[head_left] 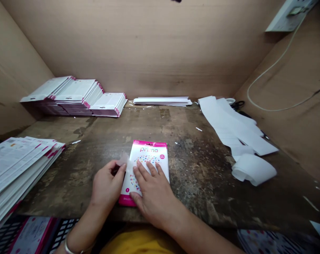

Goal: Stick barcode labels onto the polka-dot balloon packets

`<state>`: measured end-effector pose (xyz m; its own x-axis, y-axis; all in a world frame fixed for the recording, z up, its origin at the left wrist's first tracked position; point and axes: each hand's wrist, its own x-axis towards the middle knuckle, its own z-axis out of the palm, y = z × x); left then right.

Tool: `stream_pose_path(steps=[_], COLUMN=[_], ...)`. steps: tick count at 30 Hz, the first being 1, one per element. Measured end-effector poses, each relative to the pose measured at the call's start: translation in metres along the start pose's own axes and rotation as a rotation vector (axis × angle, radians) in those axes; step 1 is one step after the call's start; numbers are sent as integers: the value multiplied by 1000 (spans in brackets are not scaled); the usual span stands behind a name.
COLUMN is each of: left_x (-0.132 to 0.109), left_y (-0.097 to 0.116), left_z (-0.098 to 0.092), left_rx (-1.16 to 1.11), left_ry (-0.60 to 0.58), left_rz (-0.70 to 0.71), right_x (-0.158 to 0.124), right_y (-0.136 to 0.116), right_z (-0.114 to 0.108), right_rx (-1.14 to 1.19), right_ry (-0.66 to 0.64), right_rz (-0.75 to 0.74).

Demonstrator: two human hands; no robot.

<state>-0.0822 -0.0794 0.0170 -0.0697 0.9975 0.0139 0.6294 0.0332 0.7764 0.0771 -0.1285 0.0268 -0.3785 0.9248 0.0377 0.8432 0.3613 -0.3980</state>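
Observation:
A flat white-and-pink packet (149, 150) marked "prima", with a pattern of coloured dots, lies on the table in front of me. My right hand (154, 190) rests flat on its face, fingers stretched out and slightly spread. At the packet's left edge my left hand (108, 183) pinches a small translucent strip (122, 159) between thumb and forefinger. Whether that strip is attached to the packet I cannot tell. Part of the dotted print is hidden under my right hand.
Stacks of similar packets (75, 90) stand at the back left, with another pile (17, 158) at the near left. White paper strips (218, 120) and a loose paper roll (253, 169) lie right, near scissors (239, 104). Flat white strips (162, 101) lie along the back wall.

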Motion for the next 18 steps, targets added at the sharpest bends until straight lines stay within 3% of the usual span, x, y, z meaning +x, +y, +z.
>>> stream_pose_path(steps=[5,9,12,18], left_x=[-6,-6,-6,-7], left_y=[2,-4,-7,-5], left_z=[17,22,23,24], left_rx=[145,275,325,344], left_ry=[55,78,103,97], left_rz=[369,540,607,627], right_x=[1,1,-7,-36], right_y=[1,3,6,7], right_z=[7,3,-2,9], right_rx=[2,56,109,2], right_ry=[28,54,62,106], right_rz=[-9,-14,-19,152])
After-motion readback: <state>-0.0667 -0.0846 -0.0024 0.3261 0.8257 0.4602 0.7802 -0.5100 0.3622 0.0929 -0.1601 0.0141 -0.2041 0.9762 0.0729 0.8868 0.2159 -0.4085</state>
